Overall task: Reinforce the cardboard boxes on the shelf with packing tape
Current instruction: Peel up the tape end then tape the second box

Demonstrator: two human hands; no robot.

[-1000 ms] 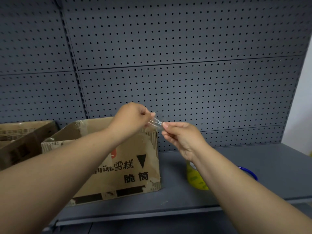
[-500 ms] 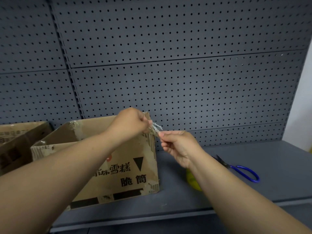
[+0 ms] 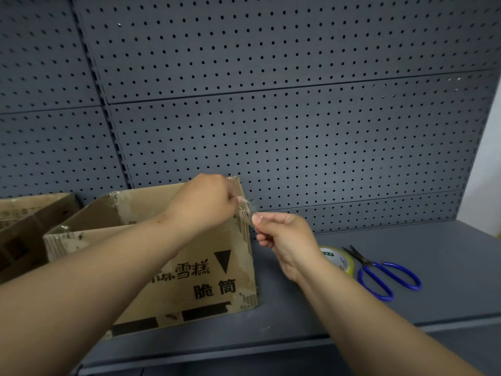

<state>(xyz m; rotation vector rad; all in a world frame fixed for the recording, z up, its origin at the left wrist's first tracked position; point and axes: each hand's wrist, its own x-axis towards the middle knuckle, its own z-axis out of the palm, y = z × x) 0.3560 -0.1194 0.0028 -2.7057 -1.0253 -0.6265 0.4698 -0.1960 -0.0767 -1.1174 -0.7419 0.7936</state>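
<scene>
At the box [image 3: 206, 290] corner, your left hand [image 3: 204, 202] and, at 3 o'clock, right hand [image 3: 285, 234] pinch one tape strip [image 3: 245, 206]; slack may fold it, self-stick, land crooked.

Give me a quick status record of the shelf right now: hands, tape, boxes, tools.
left hand: pinches one end of the tape strip at the open box top right corner
right hand: pinches the strip's other end, just right of that corner
tape strip: clear, short, crumpled
second box: left edge, partly out of frame
tape roll: flat on the shelf, right of the open box
scissors: beside the roll, untouched
</scene>
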